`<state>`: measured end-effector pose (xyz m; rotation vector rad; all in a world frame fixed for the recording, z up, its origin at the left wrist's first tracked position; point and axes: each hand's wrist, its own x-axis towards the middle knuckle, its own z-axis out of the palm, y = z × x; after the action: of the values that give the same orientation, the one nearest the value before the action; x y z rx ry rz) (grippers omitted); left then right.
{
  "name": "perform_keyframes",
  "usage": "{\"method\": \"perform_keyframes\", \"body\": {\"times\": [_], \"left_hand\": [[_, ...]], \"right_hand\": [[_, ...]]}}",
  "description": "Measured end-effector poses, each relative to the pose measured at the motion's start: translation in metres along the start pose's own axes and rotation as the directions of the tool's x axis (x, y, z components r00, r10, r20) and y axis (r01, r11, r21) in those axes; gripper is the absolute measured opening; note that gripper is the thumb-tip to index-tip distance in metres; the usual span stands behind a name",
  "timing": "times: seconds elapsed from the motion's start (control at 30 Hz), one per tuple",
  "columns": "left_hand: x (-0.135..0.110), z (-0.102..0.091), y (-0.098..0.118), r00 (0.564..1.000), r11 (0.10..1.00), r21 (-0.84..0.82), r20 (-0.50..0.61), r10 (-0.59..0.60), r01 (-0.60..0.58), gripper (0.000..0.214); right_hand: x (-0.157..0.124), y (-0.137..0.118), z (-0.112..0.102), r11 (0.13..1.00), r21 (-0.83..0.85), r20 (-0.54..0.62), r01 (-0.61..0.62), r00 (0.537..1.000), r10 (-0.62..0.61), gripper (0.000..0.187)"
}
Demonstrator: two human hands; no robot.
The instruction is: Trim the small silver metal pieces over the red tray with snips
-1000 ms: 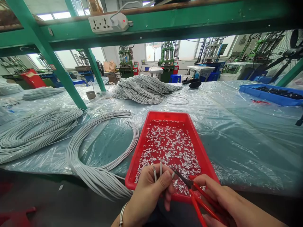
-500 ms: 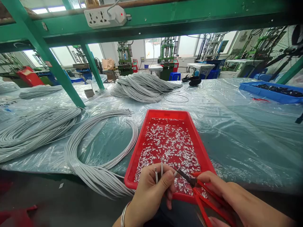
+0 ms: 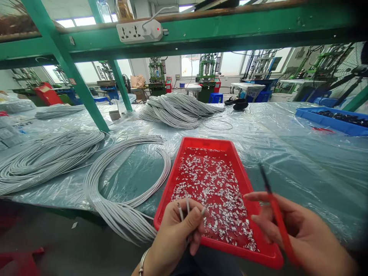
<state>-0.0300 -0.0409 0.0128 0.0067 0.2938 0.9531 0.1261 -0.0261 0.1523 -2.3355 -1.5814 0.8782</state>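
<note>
My left hand (image 3: 181,230) pinches several grey cables (image 3: 188,207) whose short ends stick up between the fingers, over the near left part of a red tray (image 3: 244,165). Silvery foil scraps (image 3: 207,188) lie scattered across the tray's bottom. At the tray's right side, my right hand (image 3: 290,226) holds red-handled pliers (image 3: 278,214) against the palm, their dark jaws pointing up and away. Thumb and forefinger of that hand are apart, with nothing visible between the tips. The pliers are blurred, and their lower handles are partly hidden.
Left of the tray lies a looped cable bundle (image 3: 94,180), with a larger coil (image 3: 51,153) beyond. A cable heap (image 3: 178,109) sits farther back. A blue tray (image 3: 333,119) of black parts stands at right. A green frame (image 3: 201,32) with a power strip (image 3: 140,30) crosses overhead.
My right hand has drawn the pliers away from the cable ends to the right and turned them upward. My left hand still grips the cables. The view has tilted slightly upward.
</note>
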Motion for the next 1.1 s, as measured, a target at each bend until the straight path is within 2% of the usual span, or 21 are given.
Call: {"method": "perform_keyframes", "body": {"times": [0.03, 0.1, 0.17, 0.23, 0.3, 0.4, 0.47, 0.6, 0.83, 0.97, 1.1], "left_hand": [[0.0, 0.001, -0.002, 1.0, 0.999, 0.029, -0.014, -0.012, 0.013, 0.028], [0.001, 0.005, -0.006, 1.0, 0.998, 0.062, -0.026, -0.006, 0.008, 0.03], [0.001, 0.009, -0.007, 0.999, 0.997, 0.073, -0.044, 0.017, -0.014, 0.031], [-0.001, 0.015, -0.006, 0.995, 0.995, 0.094, -0.088, 0.037, -0.029, 0.032], [-0.004, 0.021, -0.003, 0.988, 0.993, 0.116, -0.147, 0.048, -0.031, 0.034], [-0.006, 0.027, 0.001, 0.977, 0.991, 0.133, -0.204, 0.057, -0.03, 0.036], [-0.007, 0.029, 0.002, 0.974, 0.988, 0.147, -0.214, 0.069, -0.037, 0.037], [-0.006, 0.028, 0.001, 0.968, 0.985, 0.166, -0.234, 0.091, -0.053, 0.038], [-0.006, 0.025, -0.002, 0.966, 0.981, 0.195, -0.249, 0.066, -0.017, 0.043], [-0.005, 0.024, -0.003, 0.966, 0.981, 0.192, -0.252, 0.057, -0.008, 0.041], [-0.005, 0.024, -0.002, 0.954, 0.947, 0.302, -0.238, 0.184, -0.107, 0.033]], "right_hand": [[-0.002, -0.003, 0.009, 0.997, 0.06, -0.047, -0.039, 0.998, 0.042, 0.041], [-0.007, -0.007, 0.028, 0.989, 0.145, -0.093, 0.002, 0.996, 0.011, 0.031], [-0.009, -0.01, 0.047, 0.967, 0.197, -0.172, 0.163, 0.977, -0.13, 0.021], [-0.01, -0.013, 0.063, 0.92, 0.25, -0.277, 0.301, 0.933, -0.23, 0.011], [-0.011, -0.016, 0.077, 0.897, 0.307, -0.378, 0.319, 0.906, -0.193, 0.008], [-0.014, -0.02, 0.088, 0.88, 0.393, -0.449, 0.267, 0.891, -0.07, 0.008], [-0.014, -0.021, 0.091, 0.865, 0.405, -0.485, 0.296, 0.872, -0.071, 0.008], [-0.011, -0.017, 0.09, 0.855, 0.318, -0.491, 0.41, 0.843, -0.221, 0.012], [-0.008, -0.01, 0.083, 0.851, 0.255, -0.456, 0.458, 0.833, -0.312, 0.011], [-0.008, -0.013, 0.083, 0.864, 0.294, -0.467, 0.408, 0.851, -0.242, 0.007], [-0.007, -0.014, 0.08, 0.862, 0.294, -0.389, 0.413, 0.875, -0.287, 0.006]]}}
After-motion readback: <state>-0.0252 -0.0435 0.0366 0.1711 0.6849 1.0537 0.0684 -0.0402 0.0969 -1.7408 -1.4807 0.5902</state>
